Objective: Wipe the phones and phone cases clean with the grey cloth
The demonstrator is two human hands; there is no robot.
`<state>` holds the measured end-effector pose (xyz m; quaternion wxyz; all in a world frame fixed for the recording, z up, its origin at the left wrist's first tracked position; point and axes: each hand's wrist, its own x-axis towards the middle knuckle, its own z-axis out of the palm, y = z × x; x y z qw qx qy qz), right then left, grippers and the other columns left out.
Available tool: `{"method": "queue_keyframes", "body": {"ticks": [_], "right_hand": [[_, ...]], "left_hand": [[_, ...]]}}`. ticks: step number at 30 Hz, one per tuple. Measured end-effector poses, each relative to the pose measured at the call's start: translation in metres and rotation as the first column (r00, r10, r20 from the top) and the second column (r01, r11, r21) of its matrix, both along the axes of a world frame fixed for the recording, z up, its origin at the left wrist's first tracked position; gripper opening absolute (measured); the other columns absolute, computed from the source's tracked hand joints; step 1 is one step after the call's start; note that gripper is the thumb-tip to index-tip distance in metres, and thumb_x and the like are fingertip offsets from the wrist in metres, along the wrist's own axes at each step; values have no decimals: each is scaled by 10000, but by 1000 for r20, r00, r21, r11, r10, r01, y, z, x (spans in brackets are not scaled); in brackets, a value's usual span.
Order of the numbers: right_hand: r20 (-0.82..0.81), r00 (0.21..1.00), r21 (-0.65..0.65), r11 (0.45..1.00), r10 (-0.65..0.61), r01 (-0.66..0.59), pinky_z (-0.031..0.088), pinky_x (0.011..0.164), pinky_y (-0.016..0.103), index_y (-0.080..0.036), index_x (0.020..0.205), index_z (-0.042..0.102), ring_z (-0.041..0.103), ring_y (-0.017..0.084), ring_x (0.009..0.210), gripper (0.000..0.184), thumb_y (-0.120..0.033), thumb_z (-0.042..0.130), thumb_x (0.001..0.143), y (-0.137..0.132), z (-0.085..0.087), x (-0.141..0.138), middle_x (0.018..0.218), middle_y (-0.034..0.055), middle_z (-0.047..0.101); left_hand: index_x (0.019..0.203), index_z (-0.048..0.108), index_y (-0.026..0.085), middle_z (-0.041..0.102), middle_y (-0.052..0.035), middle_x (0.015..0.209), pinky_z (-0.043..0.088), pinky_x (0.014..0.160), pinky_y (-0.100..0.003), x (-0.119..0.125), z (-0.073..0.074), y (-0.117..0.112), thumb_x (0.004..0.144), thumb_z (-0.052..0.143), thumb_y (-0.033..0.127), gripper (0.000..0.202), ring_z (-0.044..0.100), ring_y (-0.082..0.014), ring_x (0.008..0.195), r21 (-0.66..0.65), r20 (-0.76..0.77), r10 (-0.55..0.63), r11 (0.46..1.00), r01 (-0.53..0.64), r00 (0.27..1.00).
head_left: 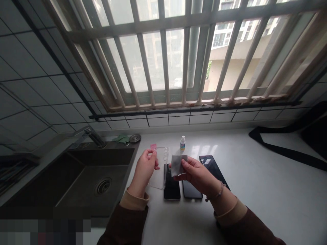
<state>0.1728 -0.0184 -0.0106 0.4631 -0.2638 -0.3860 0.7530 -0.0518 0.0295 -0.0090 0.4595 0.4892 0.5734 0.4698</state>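
My left hand [144, 168] is closed on a clear phone case [160, 163], held upright above the counter; a small pink tab [153, 146] shows at its top edge. My right hand [196, 175] pinches a small grey cloth [177, 164] just right of the case. Below the hands, three black phones lie face up side by side on the white counter [255, 183]: one at the left [171, 189], one in the middle [191, 194] partly hidden by my right hand, one at the right [212, 165]. A small white dropper bottle [182, 143] stands behind them.
A dark sink [84, 177] with a drain and a faucet [92, 136] lies to the left. A green rag [121, 138] and a round metal strainer [135, 137] rest at its back corner. A black bag strap [281, 149] runs across the counter's right. A barred window rises behind.
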Motion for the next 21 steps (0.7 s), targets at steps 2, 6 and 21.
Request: {"method": "queue_keyframes", "body": {"ticks": [2, 6, 21], "right_hand": [[13, 1000, 12, 1000, 21, -21, 655, 837, 371, -196, 1189, 761, 765, 219, 989, 432, -528, 810, 917, -1, 0, -1, 1098, 101, 790], [-11, 1000, -21, 1000, -12, 11, 664, 809, 350, -198, 1186, 760, 766, 195, 930, 410, -504, 816, 918, 2, -2, -2, 1048, 77, 784], [111, 887, -112, 881, -449, 460, 665, 774, 323, -180, 1120, 759, 780, 239, 968, 388, -492, 795, 891, 22, -17, 7, 1128, 123, 799]], "left_hand": [[1042, 583, 197, 602, 42, 633, 529, 591, -256, 12, -1, -5, 884, 710, 518, 380, 565, -130, 524, -43, 177, -68, 996, 77, 982], [1090, 647, 136, 659, -29, 765, 579, 681, -256, 25, 1, -13, 928, 684, 374, 291, 650, -131, 642, -123, 424, -140, 970, 210, 895], [1327, 598, 95, 735, -231, 1110, 602, 884, -490, 32, 7, -22, 1056, 462, 500, 506, 763, -324, 945, -269, 899, 26, 821, 504, 437]]}}
